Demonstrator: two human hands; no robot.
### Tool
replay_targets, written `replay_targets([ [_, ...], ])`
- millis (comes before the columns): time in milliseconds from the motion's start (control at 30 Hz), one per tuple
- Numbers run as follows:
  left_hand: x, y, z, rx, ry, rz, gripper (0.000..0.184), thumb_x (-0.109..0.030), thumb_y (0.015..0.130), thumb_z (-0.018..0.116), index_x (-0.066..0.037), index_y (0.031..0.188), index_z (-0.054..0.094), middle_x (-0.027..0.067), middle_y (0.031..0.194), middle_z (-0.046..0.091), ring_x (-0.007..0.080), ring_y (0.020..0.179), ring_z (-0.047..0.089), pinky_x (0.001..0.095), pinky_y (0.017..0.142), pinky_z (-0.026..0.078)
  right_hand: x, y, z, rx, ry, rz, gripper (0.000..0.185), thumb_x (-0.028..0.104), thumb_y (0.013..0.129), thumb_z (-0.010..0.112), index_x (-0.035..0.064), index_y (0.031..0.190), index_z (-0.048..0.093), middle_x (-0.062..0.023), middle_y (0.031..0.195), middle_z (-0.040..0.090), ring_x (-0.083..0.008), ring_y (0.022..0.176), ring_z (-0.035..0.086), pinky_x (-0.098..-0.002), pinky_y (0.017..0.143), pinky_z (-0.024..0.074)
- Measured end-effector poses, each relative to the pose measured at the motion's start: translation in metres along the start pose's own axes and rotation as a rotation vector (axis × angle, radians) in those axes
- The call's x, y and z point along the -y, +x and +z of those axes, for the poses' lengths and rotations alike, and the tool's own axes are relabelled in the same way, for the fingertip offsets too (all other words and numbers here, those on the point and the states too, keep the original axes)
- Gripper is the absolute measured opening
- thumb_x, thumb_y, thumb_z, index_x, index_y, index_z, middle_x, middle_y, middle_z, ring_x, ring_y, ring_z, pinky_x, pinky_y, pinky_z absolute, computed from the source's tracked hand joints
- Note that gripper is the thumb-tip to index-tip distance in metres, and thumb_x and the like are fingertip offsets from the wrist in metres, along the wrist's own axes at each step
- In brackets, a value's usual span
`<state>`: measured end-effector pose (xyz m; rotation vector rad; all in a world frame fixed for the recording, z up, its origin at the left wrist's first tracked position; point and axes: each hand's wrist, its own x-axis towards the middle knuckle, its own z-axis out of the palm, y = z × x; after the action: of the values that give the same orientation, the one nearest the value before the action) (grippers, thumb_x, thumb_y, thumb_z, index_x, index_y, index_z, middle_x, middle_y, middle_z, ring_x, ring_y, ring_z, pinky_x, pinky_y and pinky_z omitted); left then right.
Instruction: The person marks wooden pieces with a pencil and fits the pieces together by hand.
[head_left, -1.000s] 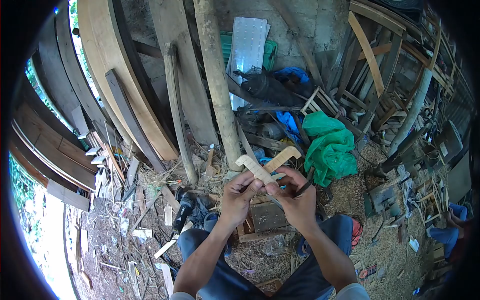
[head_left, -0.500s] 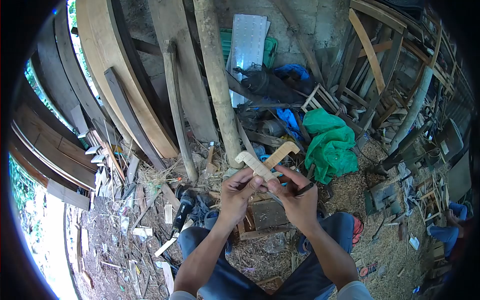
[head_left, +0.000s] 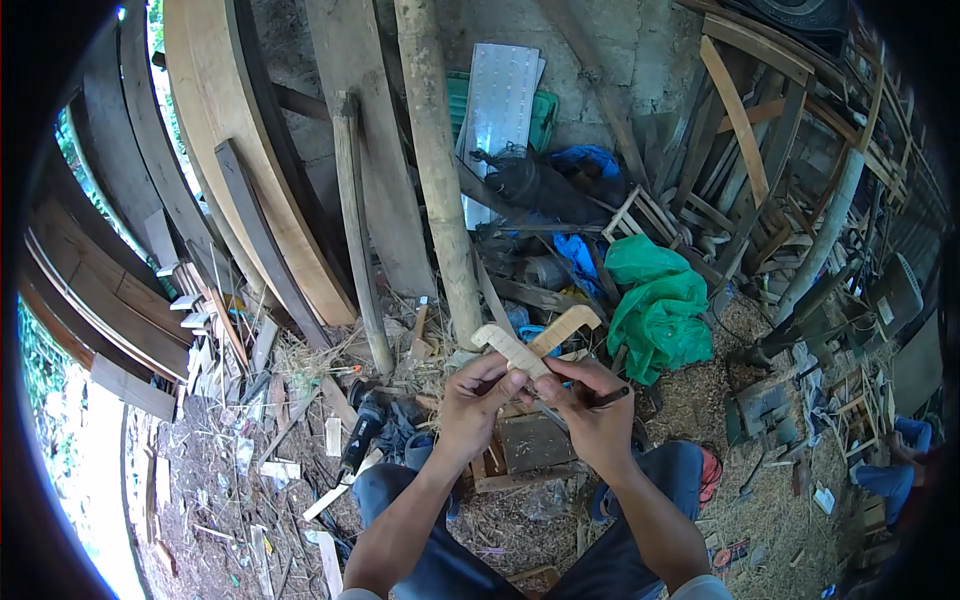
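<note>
Nearer than the round pole (head_left: 438, 190), the left hand (head_left: 470, 405) and right hand (head_left: 597, 405), fingers closed, together pinch a pale hooked piece (head_left: 508, 347) crossing a tan hooked piece (head_left: 566, 327); the right also has a dark slim object (head_left: 612, 396). Left of the pole's foot lies a black power tool (head_left: 363, 435); right, green sheeting (head_left: 660, 312). Beyond, right of the pole, a dark bundle (head_left: 530, 185) blocks part of a white panel (head_left: 500, 95)

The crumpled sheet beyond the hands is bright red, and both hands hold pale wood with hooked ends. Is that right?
Not quite: the head view shows the crumpled sheet is green. Both hands do hold pale wood with hooked ends.
</note>
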<state>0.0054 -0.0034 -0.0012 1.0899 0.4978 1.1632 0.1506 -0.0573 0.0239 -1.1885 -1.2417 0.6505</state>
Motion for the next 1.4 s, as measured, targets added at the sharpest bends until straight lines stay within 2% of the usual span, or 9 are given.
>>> replay_targets([
  [600,0.008,0.005,0.007,-0.11,-0.017,-0.012,0.018,-0.011,0.086,0.065,0.001,0.1,0.064,0.0068,0.091,0.067,0.01,0.076,0.061,0.0249,0.066,0.049,-0.006,0.0,0.0,-0.02,-0.01,0.022,0.022,0.008,0.079,0.072,0.0009,0.099,0.067,0.0014,0.076,0.058,-0.0006,0.056,0.037,-0.019,0.048,0.0271],
  [667,0.011,0.006,0.006,-0.113,-0.021,-0.016,0.018,-0.01,0.086,0.065,0.001,0.099,0.064,0.0062,0.09,0.067,0.0096,0.075,0.06,0.0249,0.065,0.049,-0.007,0.0,0.001,-0.056,0.011,0.085,0.024,0.012,0.077,0.074,0.0038,0.098,0.069,-0.0016,0.071,0.059,-0.0058,0.055,0.038,-0.0228,0.048,0.0305],
  [900,0.015,0.007,0.009,-0.105,0.016,-0.003,0.017,-0.009,0.085,0.065,0.001,0.099,0.065,0.0053,0.089,0.067,0.0085,0.076,0.06,0.0244,0.065,0.048,-0.009,0.0,-0.005,-0.051,-0.016,0.072,0.026,0.014,0.076,0.075,0.0037,0.1,0.069,-0.0014,0.073,0.061,-0.0058,0.055,0.037,-0.0224,0.049,0.0306],
  [1100,0.014,0.011,0.009,-0.143,0.046,-0.007,0.019,-0.009,0.084,0.066,0.001,0.1,0.065,0.0051,0.086,0.066,0.0077,0.072,0.058,0.0226,0.062,0.046,-0.022,0.003,-0.018,-0.076,-0.131,0.012,0.017,0.016,0.089,0.059,0.0005,0.09,0.066,-0.0054,0.074,0.063,-0.011,0.057,0.048,-0.0267,0.052,0.0393],
  [1167,0.012,0.015,0.008,-0.152,0.027,0.008,0.02,-0.009,0.083,0.067,0.002,0.101,0.065,0.0044,0.084,0.066,0.007,0.07,0.057,0.0218,0.06,0.044,-0.01,0.007,-0.028,-0.134,-0.047,0.128,0.034,0.025,0.097,0.044,-0.001,0.084,0.062,-0.0069,0.069,0.061,-0.0141,0.058,0.053,-0.0299,0.054,0.0422],
  [1200,0.011,0.017,0.004,-0.17,0.026,-0.011,0.02,-0.008,0.084,0.066,0.001,0.101,0.064,0.004,0.083,0.066,0.0066,0.069,0.056,0.0214,0.06,0.044,-0.016,0.01,-0.029,-0.155,-0.077,-0.083,0.046,0.034,0.099,0.036,-0.0011,0.083,0.061,-0.0051,0.062,0.056,-0.0117,0.054,0.05,-0.0276,0.052,0.04],
  [1233,0.011,0.017,0.0,-0.193,0.027,-0.032,0.02,-0.008,0.084,0.066,0.001,0.101,0.064,0.0036,0.082,0.065,0.0062,0.069,0.056,0.0211,0.06,0.043,-0.012,0.01,-0.036,-0.146,-0.071,-0.083,0.046,0.034,0.099,0.036,-0.0011,0.083,0.061,-0.0051,0.062,0.056,-0.0117,0.054,0.05,-0.0276,0.052,0.04],
  [1300,0.011,0.02,-0.004,-0.226,0.034,-0.033,0.017,-0.007,0.083,0.065,0.001,0.098,0.064,0.0032,0.081,0.065,0.0072,0.067,0.056,0.0215,0.06,0.043,0.004,0.005,-0.055,0.018,0.093,0.238,0.047,0.035,0.099,0.033,-0.0001,0.083,0.06,-0.0024,0.061,0.054,-0.0087,0.051,0.046,-0.0249,0.05,0.0371],
  [1400,0.011,0.018,-0.006,-0.238,0.073,-0.022,0.014,-0.005,0.083,0.064,0.0,0.096,0.064,0.0028,0.081,0.064,0.0079,0.066,0.056,0.022,0.061,0.043,0.004,0.002,-0.053,0.053,0.062,0.063,0.032,0.027,0.095,0.045,0.0006,0.087,0.062,-0.0002,0.062,0.055,-0.0064,0.051,0.045,-0.0227,0.05,0.036],
])
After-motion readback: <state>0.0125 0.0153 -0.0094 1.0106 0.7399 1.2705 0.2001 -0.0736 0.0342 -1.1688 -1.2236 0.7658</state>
